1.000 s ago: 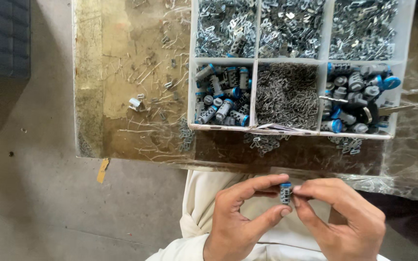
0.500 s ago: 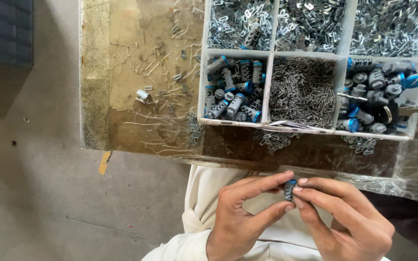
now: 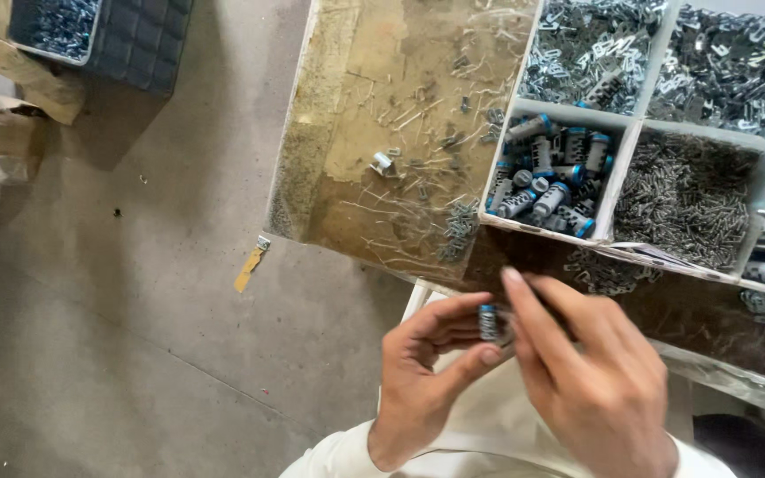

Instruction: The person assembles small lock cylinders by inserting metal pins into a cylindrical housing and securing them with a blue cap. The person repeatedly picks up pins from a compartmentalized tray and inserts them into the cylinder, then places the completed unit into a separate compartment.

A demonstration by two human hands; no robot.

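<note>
A small metal cylinder with a blue band (image 3: 489,321) is pinched between the left hand's (image 3: 427,372) thumb and fingers, above the person's lap and just in front of the table edge (image 3: 374,252). The right hand (image 3: 591,381) closes its fingertips on the cylinder's other side. Held this lightly over open floor (image 3: 135,336), it could slip and roll away, far from the divided tray (image 3: 614,190).

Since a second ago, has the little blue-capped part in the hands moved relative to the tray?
Cannot tell: the blue-capped part remains pinched just below the tray's near edge; the camera itself swung.
</note>
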